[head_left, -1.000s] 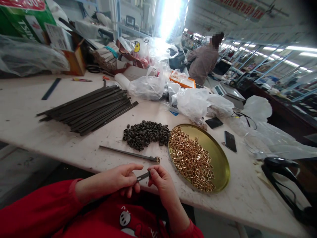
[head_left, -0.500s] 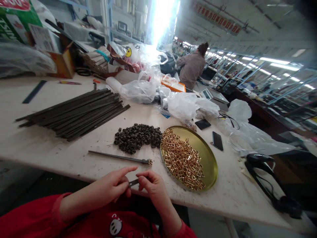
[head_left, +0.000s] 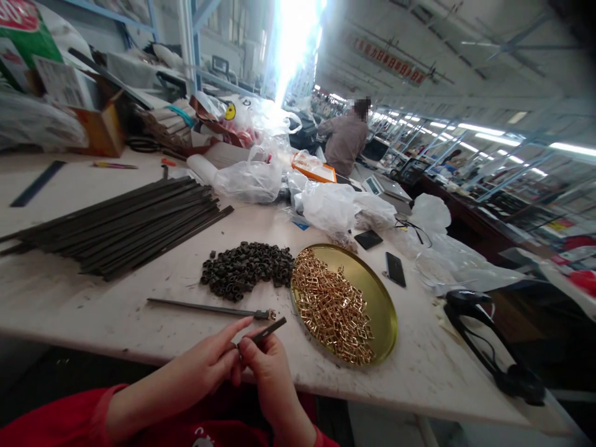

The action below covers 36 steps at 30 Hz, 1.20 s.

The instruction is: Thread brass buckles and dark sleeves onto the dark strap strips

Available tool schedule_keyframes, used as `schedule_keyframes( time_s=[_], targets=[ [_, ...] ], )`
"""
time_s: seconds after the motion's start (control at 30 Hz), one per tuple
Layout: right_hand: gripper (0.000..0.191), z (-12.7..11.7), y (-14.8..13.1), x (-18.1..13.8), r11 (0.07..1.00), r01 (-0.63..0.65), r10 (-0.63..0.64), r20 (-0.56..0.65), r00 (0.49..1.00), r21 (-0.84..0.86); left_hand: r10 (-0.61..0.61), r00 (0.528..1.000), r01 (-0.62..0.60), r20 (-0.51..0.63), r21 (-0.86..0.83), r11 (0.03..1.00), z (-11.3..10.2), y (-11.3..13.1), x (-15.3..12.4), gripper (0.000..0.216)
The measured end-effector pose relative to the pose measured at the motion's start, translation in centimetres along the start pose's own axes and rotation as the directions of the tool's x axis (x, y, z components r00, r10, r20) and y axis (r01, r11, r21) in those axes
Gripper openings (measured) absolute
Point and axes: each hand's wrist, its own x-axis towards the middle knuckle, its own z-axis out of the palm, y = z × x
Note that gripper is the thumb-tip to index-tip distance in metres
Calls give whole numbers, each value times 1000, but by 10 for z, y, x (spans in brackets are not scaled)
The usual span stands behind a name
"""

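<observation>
A dark strap (head_left: 270, 330) with a slot near its end is held in both hands just in front of the table edge. My right hand (head_left: 272, 372) pinches it between thumb and fingers, and its tip sticks out up and to the right. My left hand (head_left: 209, 357) has its thumb and lower fingers closed on the strap, its index finger stretched out; the rest of the strap is hidden. Just beyond the hands lies another strap (head_left: 200, 307) with a gold buckle (head_left: 271, 315) at its right end. Behind it is a heap of small dark loops (head_left: 242, 270).
A round gold tray (head_left: 379, 298) holds many gold buckles (head_left: 330, 310) at the right. Long dark strips (head_left: 121, 223) lie stacked at the left. Plastic bags (head_left: 326, 202), a phone (head_left: 395, 269) and a black looped object (head_left: 484, 341) are farther out. A person (head_left: 344, 139) stands beyond.
My hands have come closer together. The right hand has moved left along the strap, whose slotted end now points up and right past its fingers. The view has shifted slightly.
</observation>
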Motion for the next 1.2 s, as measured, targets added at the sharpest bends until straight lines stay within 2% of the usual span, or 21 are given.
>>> schedule_keyframes(
  time_s=[0.07,0.1,0.13,0.17,0.2,0.23,0.3,0.4,0.53,0.63,0.73,0.83,0.9,0.97,1.03,1.07,1.1,1.17,1.2],
  targets=[
    [29,-13,-8,8,970,88,-97,-29,995,-226,-5,1000,7,31,-40,999,-5,1,3,60],
    [30,-23,-17,15,908,139,-171,-47,984,-396,-6,1000,8,29,-56,998,-8,2,5,58],
    [30,-35,-27,24,792,171,-254,-62,965,-586,-10,1000,11,15,-67,998,-10,3,8,55],
    [28,-47,-39,35,596,130,-340,-102,935,-792,-22,1000,21,-8,-77,997,-12,4,10,52],
    [26,-59,-51,47,359,31,-402,-124,907,-933,-39,999,36,-35,-86,996,-13,5,13,49],
    [23,-69,-62,60,276,-24,-430,-145,891,-961,-60,996,54,-59,-97,994,-13,7,15,45],
    [20,-83,-76,83,171,-97,-435,-164,885,-980,-113,990,101,-83,-133,986,-11,10,20,38],
    [14,-89,-79,104,80,-156,-393,-175,903,-985,-179,980,161,-86,-183,970,-10,16,21,32],
    [13,-91,-71,104,28,-179,-371,-177,912,-983,-177,978,155,-114,-177,972,-12,23,17,27],
    [13,-97,-73,96,48,-193,-377,-197,905,-980,-195,974,172,-118,-178,969,-12,26,14,31],
    [11,-104,-81,88,119,-199,-389,-230,892,-973,-194,974,179,-114,-133,975,-11,28,11,31],
    [8,-106,-91,75,244,-160,-392,-248,886,-957,-186,975,177,-121,-83,981,-13,30,8,28],
    [5,-100,-96,63,359,-94,-360,-231,904,-929,-159,978,152,-135,-60,987,-15,30,7,27],
    [11,-86,-97,48,484,-18,-302,-186,935,-875,-88,983,83,-161,-41,996,-16,31,7,30],
    [19,-67,-92,33,708,53,-209,-137,968,-704,-21,983,16,-182,-33,999,-15,33,9,34],
    [21,-56,-89,26,851,67,-145,-110,983,-520,-1,982,-6,-190,-36,999,-14,35,10,35],
    [23,-46,-84,20,938,57,-89,-80,993,-341,11,981,-20,-195,-45,999,-13,37,10,35],
    [25,-26,-74,11,996,13,-16,-36,999,-92,24,979,-37,-200,-65,997,-11,41,9,35],
    [26,-18,-68,8,997,5,-7,-29,1000,-72,32,978,-48,-205,-72,996,-11,42,8,34]
  ],
)
